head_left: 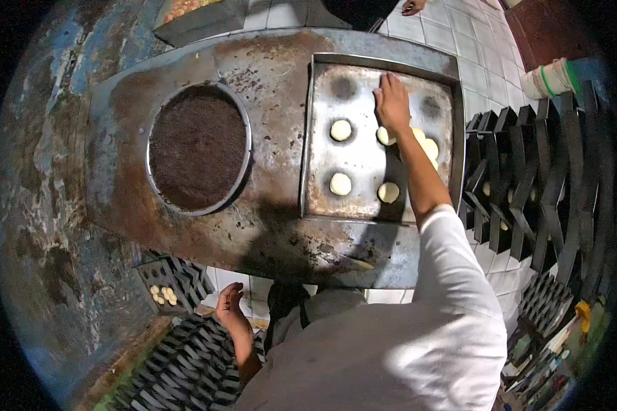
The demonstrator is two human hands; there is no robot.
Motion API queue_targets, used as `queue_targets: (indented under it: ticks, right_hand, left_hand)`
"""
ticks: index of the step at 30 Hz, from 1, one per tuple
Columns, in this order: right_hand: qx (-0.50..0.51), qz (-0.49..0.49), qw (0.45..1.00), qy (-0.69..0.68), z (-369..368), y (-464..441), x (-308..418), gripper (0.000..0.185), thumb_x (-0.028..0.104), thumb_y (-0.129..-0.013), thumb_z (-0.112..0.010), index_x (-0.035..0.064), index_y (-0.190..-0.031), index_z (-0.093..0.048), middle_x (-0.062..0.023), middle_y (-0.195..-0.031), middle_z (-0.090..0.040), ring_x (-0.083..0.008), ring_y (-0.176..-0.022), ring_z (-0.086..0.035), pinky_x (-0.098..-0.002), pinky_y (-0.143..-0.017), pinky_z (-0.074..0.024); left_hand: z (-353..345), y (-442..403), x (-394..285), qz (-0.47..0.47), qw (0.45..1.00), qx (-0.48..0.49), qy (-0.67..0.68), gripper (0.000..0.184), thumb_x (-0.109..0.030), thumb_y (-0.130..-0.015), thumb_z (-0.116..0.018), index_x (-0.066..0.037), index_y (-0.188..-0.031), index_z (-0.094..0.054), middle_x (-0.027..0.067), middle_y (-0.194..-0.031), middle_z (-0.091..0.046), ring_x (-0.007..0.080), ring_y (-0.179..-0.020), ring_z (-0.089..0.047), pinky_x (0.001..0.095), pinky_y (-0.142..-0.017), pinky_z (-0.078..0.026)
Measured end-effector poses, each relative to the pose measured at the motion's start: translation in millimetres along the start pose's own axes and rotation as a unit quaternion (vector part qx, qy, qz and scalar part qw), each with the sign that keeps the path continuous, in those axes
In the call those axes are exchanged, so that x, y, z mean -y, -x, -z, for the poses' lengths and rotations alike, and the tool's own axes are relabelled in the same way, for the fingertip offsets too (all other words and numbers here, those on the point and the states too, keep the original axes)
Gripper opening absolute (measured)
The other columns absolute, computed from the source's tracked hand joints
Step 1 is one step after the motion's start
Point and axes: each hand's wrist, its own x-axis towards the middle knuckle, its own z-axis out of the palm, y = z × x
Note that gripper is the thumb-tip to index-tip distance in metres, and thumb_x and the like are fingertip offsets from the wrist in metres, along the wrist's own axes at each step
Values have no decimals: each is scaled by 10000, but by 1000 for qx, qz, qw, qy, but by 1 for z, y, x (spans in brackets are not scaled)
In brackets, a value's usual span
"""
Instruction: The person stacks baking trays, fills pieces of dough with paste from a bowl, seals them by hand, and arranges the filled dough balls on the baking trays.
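My right hand (392, 103) reaches over the far part of a square metal baking tray (332, 211). Its fingers are held together and point down at the tray; whatever lies under them is hidden. Pale round dough balls sit in the tray: one dough ball (341, 130) at the left, another (340, 183) nearer me, and a third (389, 192) beside it. More dough pieces (428, 148) are bunched together by my right forearm, which partly covers them. My left hand (232, 305) hangs off the near table edge, loosely bent and holding nothing.
A round pan (248, 147) of dark brown crumbs stands left of the tray on the worn metal table (274, 103). Stacked dark trays (528, 171) rise at the right, with more stacks (178, 356) at lower left. A person's hand (413, 7) shows at the top.
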Motion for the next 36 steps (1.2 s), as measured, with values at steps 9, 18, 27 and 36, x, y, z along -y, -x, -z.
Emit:
queue_targets:
  ticks: [9,18,27,36]
  right_hand:
    - [26,-14,977,-213,105,-1,-24,533,391,-978,-582,78,-1410,-551,-197,-1406,-578,-386,-1300,-539,-432,-1095,-418]
    - [67,-101,989,88,188,187,-10,276,240,-864,-695,123,-1106,-632,-91,-1026,-641,-292,-1067,-588,-508,-888,-433]
    - [148,-365,874,-284,256,208,-22,213,224,-877,-644,51,-972,-724,-72,-841,-713,-207,-745,-640,-333,-825,-440]
    - [71,-393,708,-582,324,257,125,221,263,-1003,-624,52,-1037,-679,21,-911,-662,-75,-852,-554,-274,-780,-456]
  left_hand:
    - [1,-8,1,-14,999,39,25,206,-141,-999,-600,15,-1104,-684,111,-1077,-701,225,-1005,-647,374,-930,-483]
    - [-42,-44,-15,-54,991,123,2,172,-119,-990,-637,33,-1061,-677,93,-1003,-704,171,-919,-663,304,-874,-503]
    - [-196,-27,-99,-159,908,387,-41,208,-122,-975,-655,6,-1138,-679,59,-1038,-696,173,-986,-666,297,-918,-504]
    - [-272,50,-88,-81,811,577,-51,251,-101,-930,-710,10,-1153,-677,22,-1029,-682,105,-982,-633,244,-883,-504]
